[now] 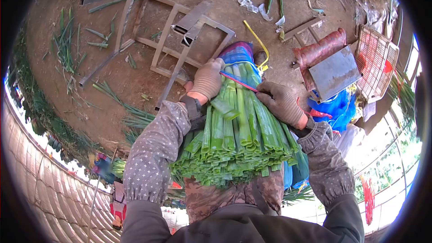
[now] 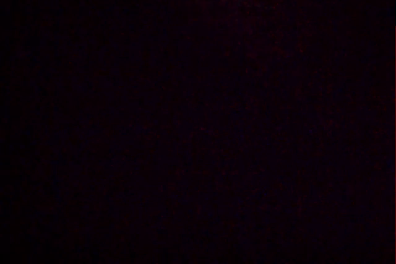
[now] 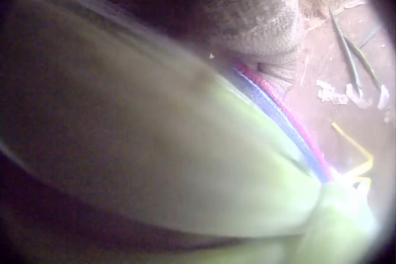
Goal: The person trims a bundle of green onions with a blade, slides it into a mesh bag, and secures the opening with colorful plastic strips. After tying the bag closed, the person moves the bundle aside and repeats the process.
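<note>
A thick bundle of cut scallions [image 1: 238,130] lies over the person's lap in the head view, its trimmed green ends facing the body. A blue plastic bag [image 1: 237,56] covers the far end, and its red-and-blue rim crosses the stalks. On the left side of the bundle, the gloved left hand [image 1: 209,80] grips the bag at the rim. The gloved right hand [image 1: 282,102] pinches the rim's other end between thumb and fingers. In the right wrist view, the bag rim [image 3: 284,115] runs taut from the glove's fingertips [image 3: 272,53] over blurred stalks. The left wrist view is almost black.
A metal frame [image 1: 166,36] lies on the dirt floor ahead. A yellow strap [image 1: 258,40] sticks up beside the bag. At right stand a small seat with a grey metal plate [image 1: 335,73] and a plastic crate [image 1: 375,60]. Loose scallions [image 1: 66,40] are scattered at left.
</note>
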### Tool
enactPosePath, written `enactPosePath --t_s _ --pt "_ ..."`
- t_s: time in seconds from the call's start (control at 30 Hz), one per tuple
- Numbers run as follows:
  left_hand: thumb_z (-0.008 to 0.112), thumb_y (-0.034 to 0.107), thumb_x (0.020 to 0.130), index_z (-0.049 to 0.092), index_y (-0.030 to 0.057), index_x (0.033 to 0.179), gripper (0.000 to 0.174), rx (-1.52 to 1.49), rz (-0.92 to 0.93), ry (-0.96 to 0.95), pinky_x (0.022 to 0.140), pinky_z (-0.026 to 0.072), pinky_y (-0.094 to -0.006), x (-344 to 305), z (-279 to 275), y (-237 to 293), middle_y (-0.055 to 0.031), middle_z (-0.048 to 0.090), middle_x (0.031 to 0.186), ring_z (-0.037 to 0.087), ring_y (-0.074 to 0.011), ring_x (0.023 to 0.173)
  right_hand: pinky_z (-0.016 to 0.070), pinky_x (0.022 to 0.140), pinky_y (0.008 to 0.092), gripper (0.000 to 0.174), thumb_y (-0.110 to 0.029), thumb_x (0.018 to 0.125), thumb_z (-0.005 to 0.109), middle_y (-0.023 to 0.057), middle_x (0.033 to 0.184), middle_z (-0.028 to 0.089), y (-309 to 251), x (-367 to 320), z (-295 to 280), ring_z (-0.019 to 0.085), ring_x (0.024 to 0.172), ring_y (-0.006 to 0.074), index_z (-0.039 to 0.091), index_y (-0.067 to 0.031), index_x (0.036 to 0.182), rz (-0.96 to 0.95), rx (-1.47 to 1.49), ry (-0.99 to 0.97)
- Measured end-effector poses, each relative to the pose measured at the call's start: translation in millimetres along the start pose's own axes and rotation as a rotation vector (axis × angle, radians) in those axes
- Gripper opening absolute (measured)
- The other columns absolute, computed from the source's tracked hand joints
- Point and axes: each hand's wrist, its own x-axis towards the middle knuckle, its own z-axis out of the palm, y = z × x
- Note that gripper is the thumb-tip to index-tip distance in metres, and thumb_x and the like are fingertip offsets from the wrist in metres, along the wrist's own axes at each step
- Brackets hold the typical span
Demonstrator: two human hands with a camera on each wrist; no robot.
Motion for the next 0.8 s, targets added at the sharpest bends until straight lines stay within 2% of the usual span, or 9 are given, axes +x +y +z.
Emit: enactPosePath --t_s 0.07,0.17,0.23,0.33,0.47,0.57,0.67,0.77,0.8 --pt "0.052 0.0 0.088 0.061 0.0005 0.105 0.019 -0.193 -0.054 -0.027 0.085 0.0516 -0.0427 1 -1 -6 -0.0226 0.068 0.103 0.066 -0.0386 0.102 0.0533 0.083 0.0407 0.027 -0.023 0.095 0.063 0.0209 0.098 0.07 1 -1 -1 0.069 0.091 0.0342 0.068 -0.0018 0.112 -0.005 -0.006 0.004" --pt "0.056 0.002 0.088 0.061 0.0011 0.105 0.018 -0.31 -0.003 -0.168 0.084 0.0516 -0.042 -15 -24 -14 -0.0214 0.068 0.099 0.067 -0.0376 0.099 0.0531 0.081 0.0409 0.028 -0.024 0.096 0.063 0.0211 0.095 0.07 6 -2 -4 0.068 0.089 0.0341 0.068 -0.0012 0.111 -0.022 -0.007 -0.008" --pt "0.06 0.004 0.09 0.061 0.002 0.105 0.015 -0.28 0.025 -0.22 0.082 0.0518 -0.0415 -54 -56 11 -0.0216 0.068 0.095 0.068 -0.0396 0.096 0.0529 0.079 0.0411 0.028 -0.025 0.096 0.064 0.0211 0.092 0.069 4 -2 -6 0.068 0.087 0.0339 0.068 -0.0008 0.109 -0.006 0.033 -0.049" --pt "0.063 0.007 0.091 0.06 0.002 0.104 0.014 -0.156 0.013 -0.218 0.081 0.0517 -0.0421 -100 -76 42 -0.0217 0.067 0.094 0.067 -0.0416 0.094 0.0525 0.078 0.0365 0.025 -0.021 0.094 0.066 0.017 0.093 0.07 1 -1 -8 0.069 0.085 0.026 0.069 0.0018 0.105 -0.008 -0.011 -0.068" --pt "0.065 0.007 0.09 0.06 0.0018 0.102 0.014 -0.093 0.085 -0.268 0.08 0.0515 -0.0434 -108 -80 56 -0.0215 0.067 0.096 0.066 -0.0421 0.094 0.0514 0.077 0.0362 0.026 -0.02 0.091 0.068 0.0163 0.089 0.067 -16 -56 -23 0.068 0.084 0.0256 0.068 0.0023 0.104 0.08 -0.018 -0.13" --pt "0.065 0.005 0.087 0.06 0.0009 0.102 0.016 0.07 0.271 -0.305 0.083 0.0508 -0.0434 -99 -79 66 -0.021 0.066 0.098 0.065 -0.0399 0.097 0.051 0.079 0.0412 0.022 -0.015 0.089 0.066 0.0199 0.093 0.066 -28 -119 -9 0.065 0.087 0.0348 0.067 0.0005 0.105 0.032 0.068 0.007" --pt "0.067 0.004 0.084 0.061 0.0001 0.1 0.017 -0.131 0.149 -0.352 0.083 0.0497 -0.0432 -96 -83 60 -0.0196 0.064 0.096 0.064 -0.0371 0.096 0.052 0.085 0.0363 0.03 -0.012 0.09 0.066 0.0185 0.1 0.067 -17 -121 -12 0.067 0.096 0.0262 0.066 0.0031 0.115 -0.04 0.111 0.066" --pt "0.068 0.005 0.083 0.061 -0.0002 0.098 0.017 -0.069 0.218 -0.418 0.081 0.0489 -0.0427 -113 -107 85 -0.0178 0.061 0.09 0.062 -0.0352 0.09 0.0518 0.093 0.0358 0.036 -0.013 0.09 0.066 0.0191 0.11 0.068 25 -105 -42 0.067 0.106 0.025 0.064 0.004 0.121 0.059 0.531 -0.013" --pt "0.07 0.005 0.082 0.06 -0.0007 0.095 0.018 -0.041 0.234 -0.4 0.08 0.0478 -0.0422 -117 -112 91 -0.0166 0.059 0.087 0.06 -0.0344 0.087 0.0511 0.096 0.0354 0.037 -0.014 0.091 0.067 0.0178 0.115 0.068 52 -97 -57 0.066 0.109 0.0238 0.063 0.0035 0.123 0.042 0.35 0.016"
